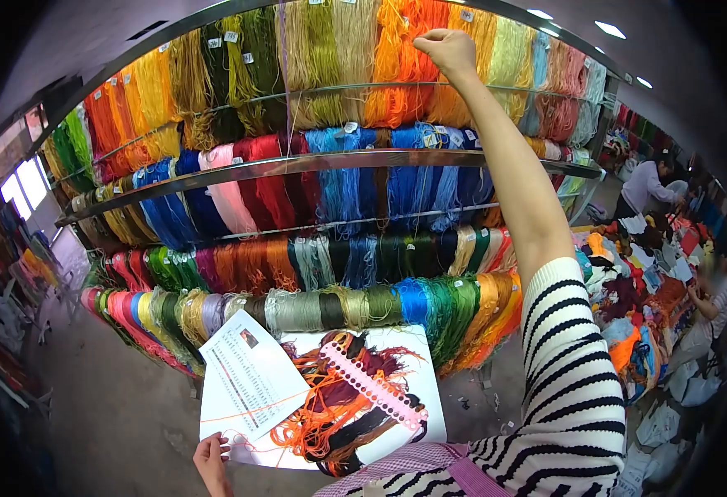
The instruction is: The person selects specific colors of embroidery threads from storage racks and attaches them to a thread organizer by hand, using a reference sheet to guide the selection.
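My right hand (448, 54) is raised high at the top of the rack, in front of the orange thread hanks (405, 66). Its thumb and fingers are pinched together; what they hold, if anything, is too fine to make out. Low on the left, my left hand (211, 460) has its fingers curled at the edge of a white board (417, 348), with a thin reddish-orange thread (243, 443) at the fingertips. On the board lie a printed sheet (251, 377), loose orange, maroon and black threads (322, 422), and a pink thread holder with holes (371, 385) along both edges.
A metal rack (297, 166) with several tiers of coloured, tagged thread hanks spans the front. At right, people (649, 186) work beside a heap of coloured thread (628, 306). Plastic bags (657, 427) lie on the floor there. Another rack (19, 257) stands at far left.
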Demonstrator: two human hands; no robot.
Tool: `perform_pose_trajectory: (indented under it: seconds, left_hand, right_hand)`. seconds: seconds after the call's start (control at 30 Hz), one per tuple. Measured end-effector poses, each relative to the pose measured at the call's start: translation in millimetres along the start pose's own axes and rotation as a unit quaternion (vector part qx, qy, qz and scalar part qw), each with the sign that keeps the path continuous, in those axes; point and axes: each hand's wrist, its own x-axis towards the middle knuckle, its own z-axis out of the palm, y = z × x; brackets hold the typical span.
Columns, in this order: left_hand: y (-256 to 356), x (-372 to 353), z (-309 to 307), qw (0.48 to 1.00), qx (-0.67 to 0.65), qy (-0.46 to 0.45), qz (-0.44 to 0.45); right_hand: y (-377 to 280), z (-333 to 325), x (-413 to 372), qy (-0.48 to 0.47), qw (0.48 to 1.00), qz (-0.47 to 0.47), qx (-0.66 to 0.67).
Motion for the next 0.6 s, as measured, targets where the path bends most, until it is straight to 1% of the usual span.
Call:
perform_pose_trajectory:
  seconds: [0.07,0.1,0.17,0.2,0.23,0.27,0.3,0.37,0.4,0.47,0.5,0.57,0.6]
  left_hand:
    - [-4,3,2,1.0,0.004,-0.027,0.005]
    - [-5,1,3,1.0,0.004,-0.028,0.005]
    - [-6,-1,4,1.0,0.009,-0.03,0.0]
    - [-7,-2,4,0.999,0.009,-0.031,0.0]
    - [-7,-2,3,0.999,0.01,-0.031,-0.003]
    - [-7,-3,3,0.999,0.011,-0.03,-0.005]
    - [-7,-3,4,0.999,0.01,-0.03,-0.004]
    - [-5,-4,5,1.0,0.006,-0.027,-0.006]
    - [-5,-4,6,1.0,0.005,-0.027,-0.005]
    - [-5,-6,7,0.999,0.005,-0.035,-0.002]
    - [-5,-6,8,0.999,0.005,-0.035,-0.001]
    - [-6,-8,8,0.999,-0.001,-0.042,0.0]
    - [-7,-8,8,0.999,-0.001,-0.04,0.0]
  right_hand:
    - [-11,-10,-8,-0.027,0.999,0.038,-0.016]
    - [-7,-9,-8,-0.027,0.999,0.038,-0.017]
    - [10,-5,-6,-0.034,0.992,0.046,0.112]
    - [10,-6,-7,-0.034,0.992,0.046,0.11]
    - [9,-7,-8,-0.054,0.964,0.081,0.247]
    - [8,-7,-9,-0.074,0.916,0.114,0.379]
    - [1,-9,-11,-0.074,0.916,0.113,0.379]
    - [-13,-12,-17,-0.096,0.878,0.166,0.439]
    - [-14,-10,-18,-0.096,0.878,0.165,0.44]
    - [-16,-7,-19,-0.147,0.87,0.18,0.435]
    - [-17,-5,-21,-0.147,0.87,0.179,0.435]
    - [-20,1,-23,-0.182,0.895,0.167,0.37]
    - [-18,5,-25,-0.178,0.916,0.147,0.329]
